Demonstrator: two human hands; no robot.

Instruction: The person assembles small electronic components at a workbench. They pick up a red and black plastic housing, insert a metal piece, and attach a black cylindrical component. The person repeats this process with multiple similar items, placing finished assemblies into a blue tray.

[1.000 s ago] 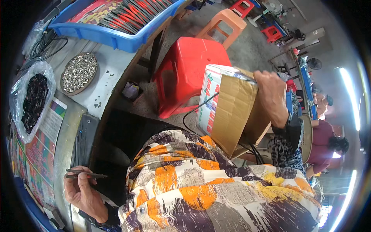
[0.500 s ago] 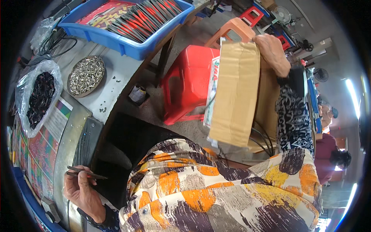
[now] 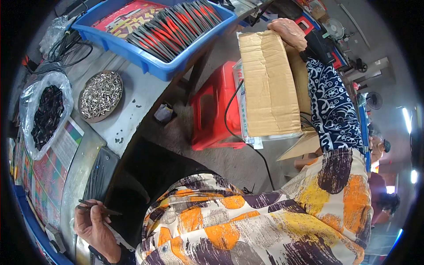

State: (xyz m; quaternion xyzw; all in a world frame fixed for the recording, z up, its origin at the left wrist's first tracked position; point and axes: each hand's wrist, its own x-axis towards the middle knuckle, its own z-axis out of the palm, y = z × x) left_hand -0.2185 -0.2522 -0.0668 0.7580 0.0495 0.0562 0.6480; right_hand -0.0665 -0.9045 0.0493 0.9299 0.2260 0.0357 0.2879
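Note:
My left hand (image 3: 96, 227), at the lower left by the bench edge, is closed in a pinch. Between its thumb and fingers sits a slim dark tool like tweezers (image 3: 108, 211), its pointed end toward my lap. My right hand (image 3: 288, 33) reaches out to the upper right, fingers bent over the far edge of an open cardboard box (image 3: 267, 88). That box is tilted, its brown side facing me; its fingertips' hold is partly hidden. A black cable (image 3: 226, 115) hangs beside the box and runs down toward my lap.
A blue tray (image 3: 165, 70) of black-and-red flat pieces stands on the bench. Near it are a round dish of small metal parts (image 3: 100, 97), a clear bag of dark parts (image 3: 47, 117) and a dark bundle of thin strips (image 3: 98, 176). A red stool (image 3: 216, 110) stands behind the box.
My right hand and the box have moved up and slightly left in view, and the cable now hangs in front of the stool. My left hand still holds its tool, with little movement.

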